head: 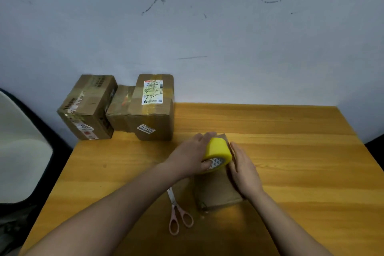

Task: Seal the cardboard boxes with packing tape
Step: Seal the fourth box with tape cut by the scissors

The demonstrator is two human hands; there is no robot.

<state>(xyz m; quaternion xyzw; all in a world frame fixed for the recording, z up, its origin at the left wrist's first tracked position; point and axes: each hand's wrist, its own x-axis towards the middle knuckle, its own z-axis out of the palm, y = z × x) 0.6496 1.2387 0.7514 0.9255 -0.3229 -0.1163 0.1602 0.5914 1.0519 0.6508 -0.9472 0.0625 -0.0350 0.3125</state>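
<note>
A small flat cardboard box (pixel 216 190) lies on the wooden table (pixel 291 151) in front of me. A yellow roll of packing tape (pixel 219 148) stands on edge over the box's far end. My left hand (pixel 192 155) grips the roll, thumb in its core and fingers over its far side. My right hand (pixel 244 167) rests with straight fingers along the box's right edge, beside the roll.
Pink-handled scissors (pixel 177 211) lie shut just left of the box. Three taped cardboard boxes (pixel 152 108) with labels stand against the wall at the table's far left corner. A pale chair (pixel 18 147) is off the left edge.
</note>
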